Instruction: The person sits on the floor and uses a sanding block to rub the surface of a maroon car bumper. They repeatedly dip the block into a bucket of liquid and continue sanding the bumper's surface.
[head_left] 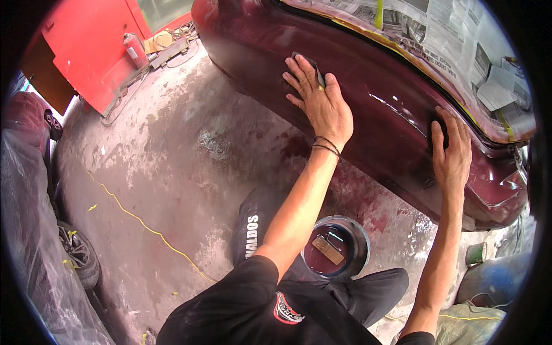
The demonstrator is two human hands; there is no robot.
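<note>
A dark red car bumper [379,109] stretches across the upper right, its surface wet and shiny in places. My left hand [323,103] presses a dark piece of sandpaper [314,67] against it; the sheet's edge shows between the thumb and fingers, while the rest is hidden under the hand. Farther right, my right hand [452,146] lies on the bumper with its fingers extended and nothing visible in it. Between my knees stands a round bucket [363,248] of dark reddish liquid, and a tan block [328,250] is in it.
Newspaper [437,34] and tape cover the car above the bumper. A yellow cord [141,221] crosses the stained floor. Left are plastic sheeting [34,230] and a wheel [79,253]. A fire extinguisher [134,50] stands by a red panel; a blue drum [494,282] is lower right.
</note>
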